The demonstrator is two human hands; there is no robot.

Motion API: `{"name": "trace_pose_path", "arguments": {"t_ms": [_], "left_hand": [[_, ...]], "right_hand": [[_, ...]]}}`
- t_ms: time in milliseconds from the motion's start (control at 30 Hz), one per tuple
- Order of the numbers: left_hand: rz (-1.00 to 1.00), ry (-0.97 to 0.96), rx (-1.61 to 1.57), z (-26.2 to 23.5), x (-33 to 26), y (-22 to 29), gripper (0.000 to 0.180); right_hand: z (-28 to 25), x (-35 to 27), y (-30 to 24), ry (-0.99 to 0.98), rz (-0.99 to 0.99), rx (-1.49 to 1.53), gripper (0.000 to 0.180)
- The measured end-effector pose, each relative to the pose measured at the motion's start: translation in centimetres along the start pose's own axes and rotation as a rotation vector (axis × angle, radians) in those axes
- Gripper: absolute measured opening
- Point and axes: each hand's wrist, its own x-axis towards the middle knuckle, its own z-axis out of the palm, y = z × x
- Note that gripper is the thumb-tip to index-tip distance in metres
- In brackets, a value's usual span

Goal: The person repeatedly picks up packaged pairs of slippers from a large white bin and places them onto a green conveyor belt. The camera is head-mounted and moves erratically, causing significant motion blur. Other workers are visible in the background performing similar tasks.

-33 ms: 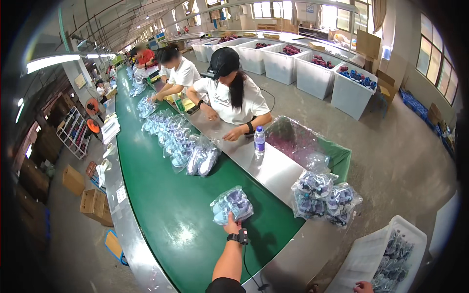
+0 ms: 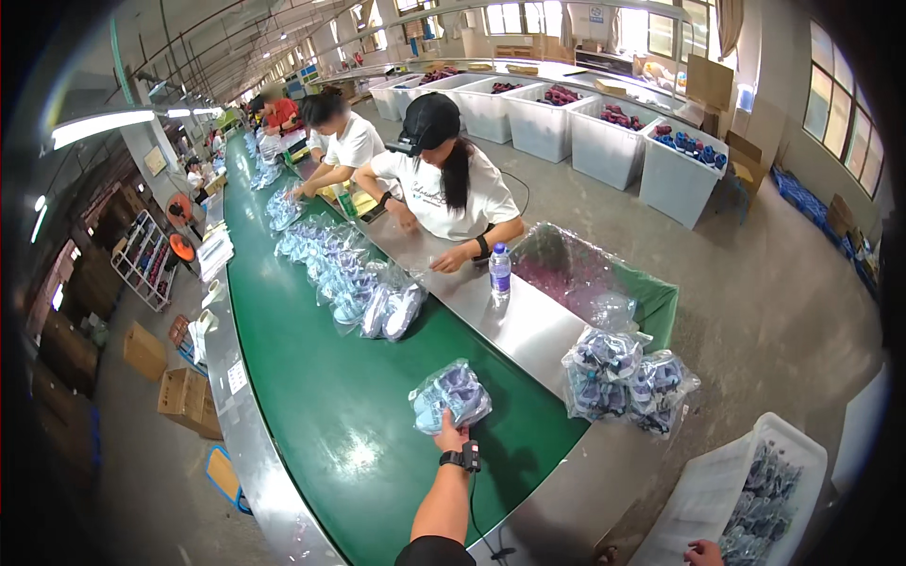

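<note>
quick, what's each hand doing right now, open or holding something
Left hand: closed on bagged shoes.
Right hand: by the white bin, partly cut off; open or closed can't be told.

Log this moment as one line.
left hand: holds bagged shoes over green belt | right hand: near white bin, frame edge | shoe row: farther along belt

The shoe bag (image 2: 457, 394) was glossy, crinkled clear plastic; the conveyor belt (image 2: 344, 415) looked smooth and shiny, the worktop (image 2: 530, 328) reflective metal, the carton (image 2: 189, 400) matt cardboard
</note>
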Motion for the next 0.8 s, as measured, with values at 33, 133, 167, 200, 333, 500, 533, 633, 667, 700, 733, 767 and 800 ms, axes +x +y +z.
{"name": "trace_pose_path", "arguments": {"t_ms": [33, 133, 167, 200, 333, 500, 533, 633, 667, 700, 733, 767, 800], "left_hand": [[0.009, -0.016, 0.011, -0.1, -1.0, -0.1, 0.042], [-0.002, -0.112, 0.100, -0.4, -5.9, -0.4, 0.036], [-0.026, -0.189, 0.157, -0.5, -8.1, -0.4, 0.036], [-0.051, -0.265, 0.222, -0.8, -10.4, -0.4, 0.035], [-0.352, -0.532, 0.407, -0.6, -20.0, -1.8, 0.042], [-0.848, -0.886, 0.571, 1.3, -30.6, -6.9, 0.052], [-0.899, -0.947, 0.558, 1.7, -32.5, -8.6, 0.051], [-1.052, -0.921, 0.757, 1.8, -37.9, -13.0, 0.049], [-1.071, -0.944, 0.806, 1.5, -39.7, -14.5, 0.048], [-1.108, -1.005, 0.810, 1.2, -41.3, -16.2, 0.048], [-1.089, -0.987, 0.907, 0.9, -42.7, -17.7, 0.047], [-1.095, -1.010, 0.963, 0.5, -44.0, -18.7, 0.047], [-1.109, -1.053, 1.010, 0.2, -45.3, -19.9, 0.047]], "right_hand": [[0.1, 0.1, 0.2, -0.009, 0.016, 0.042, 0.044], [0.3, 1.0, 0.2, 0.018, 0.001, 0.149, 0.046], [0.4, 1.6, -0.3, 0.064, -0.039, 0.488, 0.023], [0.3, 1.7, -0.9, 0.114, -0.071, 0.437, 0.020], [-1.9, 3.4, -6.3, 0.199, -0.349, 0.400, 0.028], [-4.8, 3.6, -12.3, -0.220, -0.140, 1.244, 0.055], [-5.0, 3.3, -12.7, -0.221, -0.144, 1.221, 0.057], [-5.5, 2.5, -11.9, -0.457, -0.105, 1.550, 0.060], [-5.4, 2.0, -11.1, -0.452, -0.083, 1.649, 0.058], [-5.3, 1.7, -10.1, -0.444, -0.133, 1.766, 0.057], [-5.2, 1.4, -9.0, -0.422, -0.147, 1.870, 0.056], [-5.1, 0.8, -7.4, -0.321, -0.137, 1.825, 0.055], [-5.0, 0.2, -5.7, -0.199, -0.044, 1.770, 0.055]]}}
